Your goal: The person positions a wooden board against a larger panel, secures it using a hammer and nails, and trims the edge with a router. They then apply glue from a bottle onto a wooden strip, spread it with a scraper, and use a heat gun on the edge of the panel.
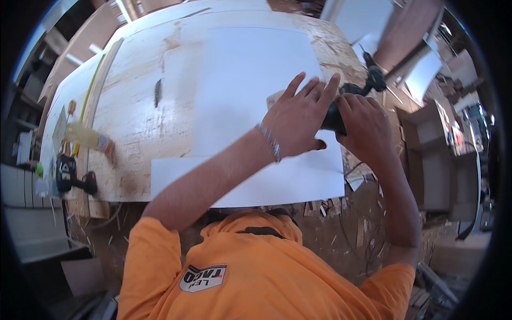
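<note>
My left hand (303,114) reaches across with its fingers spread, above the white panels and beside the right hand. My right hand (368,122) is wrapped round a dark green tool (333,119), probably a power tool; its exact kind is hidden by the hands. A pale block-like piece (274,99) shows partly behind my left hand. Under the hands lies a large white panel (250,69). A narrower white strip (181,178) lies along the table's near edge. Just beyond the right hand lies a green cordless drill (374,78).
On the worn wooden table (133,101) lies a dark slim tool (158,93). At the left are a yellowish bottle (88,137), a black cordless drill (69,175) and a long wooden strip (104,74). Open cabinet boxes (426,165) stand right. Scraps litter the floor (341,234).
</note>
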Tool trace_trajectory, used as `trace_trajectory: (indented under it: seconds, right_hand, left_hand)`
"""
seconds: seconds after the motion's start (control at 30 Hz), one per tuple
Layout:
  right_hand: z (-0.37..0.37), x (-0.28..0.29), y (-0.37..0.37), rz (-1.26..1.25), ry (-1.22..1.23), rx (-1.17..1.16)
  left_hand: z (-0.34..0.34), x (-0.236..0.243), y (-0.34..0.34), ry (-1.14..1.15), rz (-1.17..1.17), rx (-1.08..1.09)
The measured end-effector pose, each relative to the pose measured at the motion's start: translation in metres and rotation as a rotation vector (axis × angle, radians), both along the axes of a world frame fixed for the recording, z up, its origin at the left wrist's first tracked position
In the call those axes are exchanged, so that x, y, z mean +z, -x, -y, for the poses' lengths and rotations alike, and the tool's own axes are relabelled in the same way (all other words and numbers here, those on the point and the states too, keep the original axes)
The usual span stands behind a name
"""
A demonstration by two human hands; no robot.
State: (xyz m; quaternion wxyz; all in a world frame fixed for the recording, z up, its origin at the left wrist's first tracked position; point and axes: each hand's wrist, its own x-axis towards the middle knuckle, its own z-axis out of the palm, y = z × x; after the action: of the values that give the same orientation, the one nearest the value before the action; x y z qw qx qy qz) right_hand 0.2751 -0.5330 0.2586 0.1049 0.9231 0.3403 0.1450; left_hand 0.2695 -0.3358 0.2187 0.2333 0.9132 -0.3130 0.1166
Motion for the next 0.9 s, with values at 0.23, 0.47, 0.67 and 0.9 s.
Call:
trace_trajectory:
  seconds: [0.23,0.47,0.67,0.9]
  right_hand:
    - [-0.011,0.063,0.12,0.38,0.043,-0.216]
    - [-0.085,-0.041,0.217,-0.149,-1.269,-0.655]
    - [-0.136,-0.089,0.282,-0.453,-1.856,-0.482]
    - [-0.189,-0.101,0.345,0.003,-1.633,-0.676]
  left_hand:
    - [0.035,0.019,-0.001,0.373,-0.511,-0.577]
    - [-0.007,-0.001,0.021,0.599,-0.923,-0.736]
    - [-0.053,0.008,0.092,0.443,-1.044,-1.12]
    - [-0.082,0.044,0.141,0.456,-0.529,-1.299]
